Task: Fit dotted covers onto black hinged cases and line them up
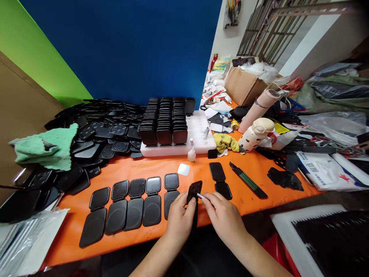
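Black panel (195, 187), lower centre, gripped by left fingers (190, 209) | metal rod (201, 196) pinched in right fingers (208, 204), at panel | cutter (248, 180) lower right

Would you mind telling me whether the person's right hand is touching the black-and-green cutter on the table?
Apart: the head view shows a strip of orange tabletop between the right hand and the cutter.

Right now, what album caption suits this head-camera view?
Left hand holds a black panel, right hand a silvery rod, above an orange tabletop.
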The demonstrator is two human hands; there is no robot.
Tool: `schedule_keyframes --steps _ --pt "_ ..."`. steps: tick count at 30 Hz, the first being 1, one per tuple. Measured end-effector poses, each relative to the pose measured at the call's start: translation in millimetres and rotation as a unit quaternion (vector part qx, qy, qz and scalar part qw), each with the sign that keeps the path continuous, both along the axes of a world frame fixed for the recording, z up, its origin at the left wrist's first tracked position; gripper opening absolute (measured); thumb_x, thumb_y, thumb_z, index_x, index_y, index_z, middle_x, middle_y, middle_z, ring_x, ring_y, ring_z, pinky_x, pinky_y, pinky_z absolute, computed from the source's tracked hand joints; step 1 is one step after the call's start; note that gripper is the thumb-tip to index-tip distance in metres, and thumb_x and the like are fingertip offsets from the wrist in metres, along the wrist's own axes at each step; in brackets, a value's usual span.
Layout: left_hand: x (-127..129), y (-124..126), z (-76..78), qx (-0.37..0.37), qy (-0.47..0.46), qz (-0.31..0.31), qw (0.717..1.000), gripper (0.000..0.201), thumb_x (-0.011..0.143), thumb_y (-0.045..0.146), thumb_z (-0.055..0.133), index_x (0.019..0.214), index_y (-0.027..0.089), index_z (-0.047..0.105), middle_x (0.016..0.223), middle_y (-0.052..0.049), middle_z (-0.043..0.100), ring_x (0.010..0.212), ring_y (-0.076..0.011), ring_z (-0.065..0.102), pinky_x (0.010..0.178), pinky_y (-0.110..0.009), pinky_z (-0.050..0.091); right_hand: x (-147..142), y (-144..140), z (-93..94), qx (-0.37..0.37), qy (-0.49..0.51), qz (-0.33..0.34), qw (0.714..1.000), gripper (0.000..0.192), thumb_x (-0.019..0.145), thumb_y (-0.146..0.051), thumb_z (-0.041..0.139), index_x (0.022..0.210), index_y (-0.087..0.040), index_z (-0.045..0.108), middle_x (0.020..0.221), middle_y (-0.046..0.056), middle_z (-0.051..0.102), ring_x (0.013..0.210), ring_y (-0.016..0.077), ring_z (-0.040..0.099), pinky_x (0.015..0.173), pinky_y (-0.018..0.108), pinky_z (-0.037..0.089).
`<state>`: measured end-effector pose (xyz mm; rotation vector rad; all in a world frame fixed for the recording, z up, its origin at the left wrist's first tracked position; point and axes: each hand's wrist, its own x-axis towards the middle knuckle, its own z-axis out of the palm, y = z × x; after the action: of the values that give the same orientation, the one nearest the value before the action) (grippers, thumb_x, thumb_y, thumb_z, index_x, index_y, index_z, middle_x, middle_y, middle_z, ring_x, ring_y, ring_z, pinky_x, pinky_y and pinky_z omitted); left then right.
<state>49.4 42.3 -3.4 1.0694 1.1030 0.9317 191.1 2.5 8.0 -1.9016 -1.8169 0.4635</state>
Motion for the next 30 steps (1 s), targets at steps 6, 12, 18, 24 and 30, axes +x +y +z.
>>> schedule_keyframes --steps 6,12,18,24,30 --pt "-1.8 2.9 1.8 -0.028 -0.012 -0.001 1.000 0.015 0.074 0.028 0.059 0.081 0.017 0.067 0.080 -0.003 0.066 0.079 -0.0204 0.056 0.073 -0.027 0.040 -0.7 3.8 -8.7 0.033 0.063 0.014 0.997 0.026 0.093 -0.031 0.036 0.096 -0.021 0.060 0.085 0.005 0.064 0.074 0.0186 0.061 0.064 0.028 0.045" --pt "1.1 -0.4 6.4 -0.118 -0.073 -0.007 0.990 0.021 0.075 0.034 0.060 0.081 0.015 0.065 0.072 -0.003 0.066 0.067 -0.0165 0.057 0.062 -0.024 0.041 6.0 11.3 -18.6 0.035 0.264 -0.066 0.962 0.028 0.090 -0.040 0.042 0.094 -0.020 0.060 0.086 0.006 0.062 0.081 0.0190 0.058 0.073 0.030 0.045" --pt "2.0 2.6 10.0 -0.179 -0.115 0.022 0.977 0.020 0.073 0.034 0.062 0.077 0.015 0.064 0.072 -0.003 0.068 0.068 -0.0161 0.061 0.065 -0.023 0.043 8.4 5.1 -25.0 -0.032 0.447 -0.125 0.885 0.036 0.085 -0.052 0.046 0.093 -0.019 0.057 0.068 0.000 0.050 0.059 0.0132 0.048 0.052 0.024 0.038" --pt "2.4 2.6 9.1 -0.244 -0.183 0.045 0.951 0.023 0.072 0.032 0.064 0.087 0.015 0.064 0.074 -0.005 0.069 0.060 -0.0151 0.061 0.059 -0.023 0.044 8.8 -4.0 -18.4 -0.106 0.547 -0.149 0.817 0.039 0.075 -0.055 0.059 0.088 -0.018 0.053 0.059 -0.007 0.039 0.045 0.0064 0.026 0.041 0.021 0.021" --pt "4.7 2.5 9.6 -0.244 -0.264 0.048 0.932 0.035 0.057 0.006 0.055 0.089 0.016 0.065 0.084 -0.004 0.070 0.081 -0.0191 0.063 0.076 -0.027 0.045 -12.3 -28.4 -26.8 -0.195 0.576 -0.142 0.781 0.041 0.073 -0.056 0.062 0.070 -0.020 0.041 0.052 -0.010 0.022 0.042 0.0048 0.013 0.040 0.021 0.011"
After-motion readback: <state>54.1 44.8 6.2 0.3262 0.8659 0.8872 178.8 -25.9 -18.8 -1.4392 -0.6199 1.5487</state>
